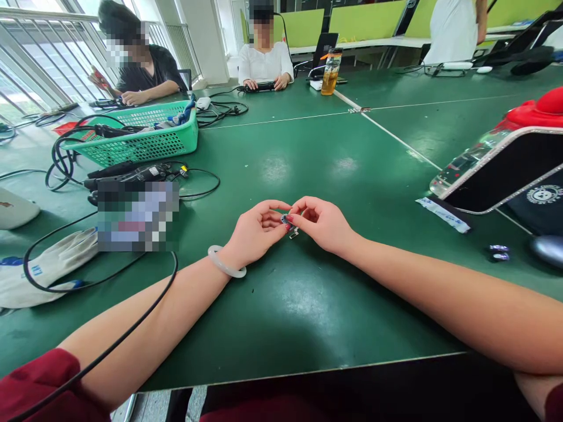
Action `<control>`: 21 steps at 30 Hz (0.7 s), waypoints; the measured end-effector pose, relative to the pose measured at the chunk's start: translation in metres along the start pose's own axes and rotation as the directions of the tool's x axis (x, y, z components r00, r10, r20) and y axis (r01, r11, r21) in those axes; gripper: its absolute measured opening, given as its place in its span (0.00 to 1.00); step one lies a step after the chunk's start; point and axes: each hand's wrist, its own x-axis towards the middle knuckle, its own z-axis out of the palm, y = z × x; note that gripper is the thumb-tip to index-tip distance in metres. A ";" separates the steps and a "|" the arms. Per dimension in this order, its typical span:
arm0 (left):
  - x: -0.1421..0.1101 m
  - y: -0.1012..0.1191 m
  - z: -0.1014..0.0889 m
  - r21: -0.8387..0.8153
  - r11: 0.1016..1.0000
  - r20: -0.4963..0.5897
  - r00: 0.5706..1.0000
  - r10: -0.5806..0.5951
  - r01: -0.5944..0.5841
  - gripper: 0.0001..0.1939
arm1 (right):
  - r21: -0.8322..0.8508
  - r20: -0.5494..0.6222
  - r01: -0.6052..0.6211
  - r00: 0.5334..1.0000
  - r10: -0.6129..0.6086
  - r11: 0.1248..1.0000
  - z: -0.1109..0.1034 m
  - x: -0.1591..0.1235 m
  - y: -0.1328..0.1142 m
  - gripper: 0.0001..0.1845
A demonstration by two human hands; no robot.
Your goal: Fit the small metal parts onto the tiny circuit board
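My left hand (pixel 257 231) and my right hand (pixel 323 225) meet above the green table (pixel 281 328). Between their fingertips is a small dark object with a silver metal end (pixel 294 233). Its exact kind is too small to make out, and my fingers cover part of it. Both thumbs and forefingers pinch it. The other left fingers curl loosely behind it. A white bangle (pixel 225 264) circles my left wrist, and a black cable (pixel 145 313) runs over that forearm.
Left: green basket (pixel 136 146) with cables, black device (pixel 132 176), white glove (pixel 53 266). Right: phone (pixel 505 170) propped against a red-topped clear container (pixel 479 149), white packet (pixel 443 215), mouse (pixel 548 249). Farther off stand a bottle (pixel 331 73) and seated people.
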 end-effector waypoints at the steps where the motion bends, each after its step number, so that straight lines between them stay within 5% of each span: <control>1: 0.000 0.000 0.000 0.014 1.000 -0.001 1.000 0.002 -0.002 0.18 | -0.018 -0.003 0.008 1.000 -0.008 1.000 0.000 0.000 -0.001 0.16; 8: 0.004 -0.003 -0.002 0.054 0.997 -0.075 0.996 -0.057 0.061 0.15 | -0.204 -0.032 0.064 0.997 -0.072 0.977 -0.007 0.005 0.003 0.08; 16: 0.010 -0.007 -0.008 -0.018 0.986 -0.161 0.973 -0.164 0.163 0.14 | -0.496 0.234 0.190 0.969 -0.080 0.847 -0.020 0.014 0.011 0.04; 21: 0.010 -0.009 -0.009 0.090 0.975 -0.138 0.973 -0.187 0.201 0.15 | -0.564 0.291 0.219 0.955 -0.057 0.796 -0.019 0.013 0.009 0.07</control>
